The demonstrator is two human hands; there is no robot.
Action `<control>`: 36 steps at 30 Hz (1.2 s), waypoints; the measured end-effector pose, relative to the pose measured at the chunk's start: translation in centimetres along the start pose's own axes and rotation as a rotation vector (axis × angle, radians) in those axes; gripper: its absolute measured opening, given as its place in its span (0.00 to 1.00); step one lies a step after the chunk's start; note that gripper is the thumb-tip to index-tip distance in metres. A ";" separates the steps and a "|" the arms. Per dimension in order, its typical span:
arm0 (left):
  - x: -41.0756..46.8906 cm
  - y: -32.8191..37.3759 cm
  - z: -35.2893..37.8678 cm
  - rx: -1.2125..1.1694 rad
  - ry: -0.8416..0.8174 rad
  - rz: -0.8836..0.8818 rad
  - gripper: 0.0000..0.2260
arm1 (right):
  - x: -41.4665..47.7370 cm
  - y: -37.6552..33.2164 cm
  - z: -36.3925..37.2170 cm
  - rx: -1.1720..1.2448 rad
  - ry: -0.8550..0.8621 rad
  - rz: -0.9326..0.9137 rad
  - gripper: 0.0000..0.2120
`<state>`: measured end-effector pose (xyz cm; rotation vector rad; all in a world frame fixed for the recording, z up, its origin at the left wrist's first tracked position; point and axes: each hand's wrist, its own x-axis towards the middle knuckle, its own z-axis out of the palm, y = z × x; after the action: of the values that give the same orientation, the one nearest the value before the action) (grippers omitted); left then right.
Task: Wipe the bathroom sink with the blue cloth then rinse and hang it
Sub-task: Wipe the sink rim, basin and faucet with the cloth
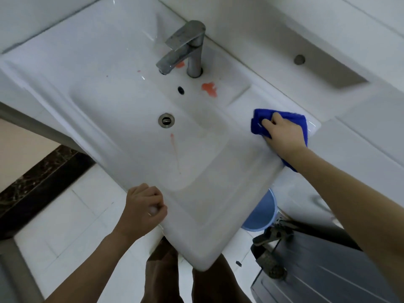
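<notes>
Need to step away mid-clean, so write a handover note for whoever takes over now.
Right hand grips the cloth on the sink's right ledge.
Left hand is curled and empty at the front rim.
Pink stains lie near the tap, and a streak runs below the drain.
Done: no basin wiping visible yet.
Left: wipe the stains, rinse the cloth, hang it.

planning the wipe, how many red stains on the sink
4: smear under faucet, speck left of spout, blotch right of overflow hole, streak below drain; faucet may hide more.
</notes>
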<state>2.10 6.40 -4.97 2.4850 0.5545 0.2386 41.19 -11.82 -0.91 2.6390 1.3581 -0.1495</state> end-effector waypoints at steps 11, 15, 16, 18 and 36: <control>0.0 0.0 0.1 0.015 0.021 -0.011 0.08 | 5.1 -6.8 1.6 0.392 0.140 0.013 0.17; 0.2 0.4 0.1 0.018 0.019 -0.037 0.09 | -2.5 -9.2 2.8 0.601 0.054 0.051 0.14; 0.2 0.5 0.1 0.023 0.016 -0.046 0.09 | -3.7 -10.9 2.8 0.625 0.027 0.014 0.14; 0.1 0.4 0.0 0.024 -0.001 -0.049 0.08 | -5.4 -14.9 2.6 0.677 -0.034 -0.111 0.11; 0.8 -4.8 -4.0 0.053 0.032 0.031 0.13 | -2.1 -25.2 0.8 0.519 -0.430 -0.056 0.14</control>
<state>0.07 12.37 -4.39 2.5467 0.5430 0.2800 19.48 0.75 -3.96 2.7062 1.3740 -1.1434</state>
